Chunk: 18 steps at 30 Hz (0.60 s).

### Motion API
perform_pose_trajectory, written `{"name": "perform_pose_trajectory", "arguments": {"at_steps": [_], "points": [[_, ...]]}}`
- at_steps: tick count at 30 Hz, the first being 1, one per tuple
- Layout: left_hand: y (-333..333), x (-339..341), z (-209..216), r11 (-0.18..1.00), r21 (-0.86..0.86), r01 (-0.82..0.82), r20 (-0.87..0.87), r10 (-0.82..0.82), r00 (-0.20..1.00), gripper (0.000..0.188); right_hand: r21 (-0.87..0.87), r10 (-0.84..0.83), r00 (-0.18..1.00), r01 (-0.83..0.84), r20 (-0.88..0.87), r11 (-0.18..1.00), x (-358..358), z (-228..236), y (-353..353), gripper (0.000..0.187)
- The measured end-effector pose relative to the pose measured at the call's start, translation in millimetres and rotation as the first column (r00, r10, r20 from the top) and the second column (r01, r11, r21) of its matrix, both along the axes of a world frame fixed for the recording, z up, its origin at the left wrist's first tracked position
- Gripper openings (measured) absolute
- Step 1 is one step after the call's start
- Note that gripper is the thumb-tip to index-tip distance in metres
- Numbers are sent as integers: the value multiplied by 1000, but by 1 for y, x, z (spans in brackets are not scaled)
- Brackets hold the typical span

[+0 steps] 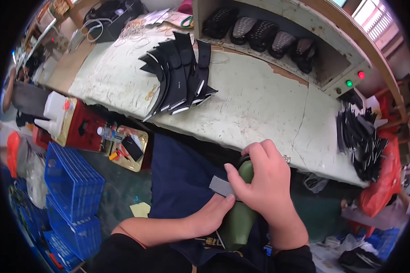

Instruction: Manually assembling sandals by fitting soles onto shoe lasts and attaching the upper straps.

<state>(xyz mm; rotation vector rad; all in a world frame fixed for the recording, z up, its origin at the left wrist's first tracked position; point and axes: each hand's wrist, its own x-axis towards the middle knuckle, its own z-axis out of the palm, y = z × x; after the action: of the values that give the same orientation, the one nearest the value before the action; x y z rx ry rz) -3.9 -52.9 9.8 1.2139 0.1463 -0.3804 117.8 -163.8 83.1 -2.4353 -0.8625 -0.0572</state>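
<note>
Over my lap, close to the table's near edge, I hold a green shoe last [238,226] with both hands. My right hand [267,179] wraps over its far end, fingers curled and thumb pressing against it. A black edge shows at that end, partly under my fingers. My left hand [208,215] grips the last's left side, with its thumb on top and its other fingers mostly hidden. A grey ribbed strip [221,186] lies across the last between my hands and sticks out to the left. My right hand covers its other end.
Black curved shoe pieces [177,75] lie piled on the pale worktable [259,102]. A metal cabinet [346,68] with several dark shoes [262,35] stands behind. More black strips [362,141] lie at the right. Blue crates [71,182] and a tray [140,159] with a phone are at the left.
</note>
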Motion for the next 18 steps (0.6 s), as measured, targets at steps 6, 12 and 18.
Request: {"name": "perform_pose_trajectory", "arguments": {"at_steps": [6, 12, 18], "points": [[14, 10, 2, 980, 180, 86, 94, -104, 990, 57, 103, -127, 989, 135, -76, 986, 3, -12, -2, 32], [33, 21, 15, 882, 317, 348, -70, -344, 936, 53, 108, -116, 986, 129, -120, 986, 5, -26, -10, 33], [49, 33, 9, 776, 627, -64, 329, -190, 925, 39, 257, -91, 975, 144, -204, 956, 2, -32, -24, 28]]}}
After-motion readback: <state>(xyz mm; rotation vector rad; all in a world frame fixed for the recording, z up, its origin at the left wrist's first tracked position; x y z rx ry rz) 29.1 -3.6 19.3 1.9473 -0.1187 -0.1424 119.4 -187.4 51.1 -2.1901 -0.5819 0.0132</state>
